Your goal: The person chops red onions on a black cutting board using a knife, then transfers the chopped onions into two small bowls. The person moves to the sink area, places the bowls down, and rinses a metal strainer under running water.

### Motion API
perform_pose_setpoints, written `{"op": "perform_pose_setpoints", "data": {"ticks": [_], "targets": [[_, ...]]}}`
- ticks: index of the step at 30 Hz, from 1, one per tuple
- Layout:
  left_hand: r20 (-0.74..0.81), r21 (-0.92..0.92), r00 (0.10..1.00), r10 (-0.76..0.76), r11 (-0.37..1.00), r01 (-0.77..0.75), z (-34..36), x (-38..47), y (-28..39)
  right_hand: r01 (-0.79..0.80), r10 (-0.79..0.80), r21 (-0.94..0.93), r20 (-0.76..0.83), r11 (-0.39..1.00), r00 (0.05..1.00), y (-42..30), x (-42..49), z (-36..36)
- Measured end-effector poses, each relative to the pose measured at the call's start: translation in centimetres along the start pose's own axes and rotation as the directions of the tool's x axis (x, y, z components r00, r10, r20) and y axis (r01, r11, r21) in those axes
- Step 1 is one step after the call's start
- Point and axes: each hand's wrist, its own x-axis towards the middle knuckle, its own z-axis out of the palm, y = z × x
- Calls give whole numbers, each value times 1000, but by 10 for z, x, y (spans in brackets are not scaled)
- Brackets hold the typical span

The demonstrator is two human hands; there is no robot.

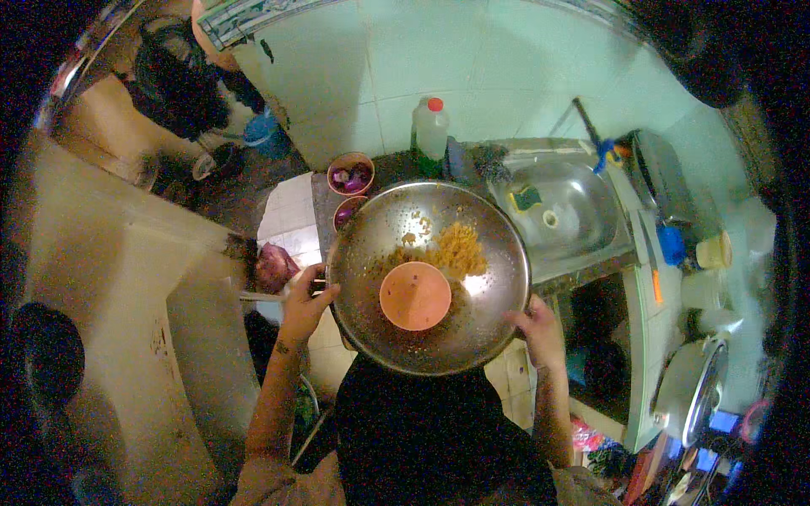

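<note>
A wide, shallow metal basin with rows of small holes, like a colander (493, 341), is held up in front of me. My left hand (308, 303) grips its left rim, and my right hand (538, 329) holds the right rim. Inside lie an orange-pink plastic bowl (415, 296), with small dark specks, and a heap of yellow-orange grated or crumbled food (461, 250). Crumbs stick to the metal around them. Beyond the left rim, two small bowls hold purple pieces, perhaps onion: one bowl (351, 174) in full view, the other (345, 215) partly hidden by the basin.
A stainless sink (569, 209) with a green and yellow sponge (526, 198) lies right. A red-capped plastic bottle (433, 129) stands by the wall. Left are a white-tiled ledge (294, 212), a purplish-red bundle (275, 268) and a blue container (264, 134). A lidded pot (686, 386) stands lower right.
</note>
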Motion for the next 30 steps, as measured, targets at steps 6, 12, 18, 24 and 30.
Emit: {"op": "perform_pose_setpoints", "data": {"ticks": [6,12,18,24,30], "targets": [[-194,546,838,510,766,-340,-22,24,67,-64,149,508,-127,859,981,-25,-17,14],[531,557,728,434,468,-686,6,69,116,107,-4,555,-185,825,983,-14,-28,41],[728,458,648,223,545,-702,24,114,138,135,42,589,-276,797,960,-24,-29,43],[229,425,768,599,648,-632,-24,98,165,177,37,475,-409,862,912,-7,-38,43],[23,-174,893,450,881,-440,-78,77,129,153,5,272,-505,950,863,2,-40,6]]}}
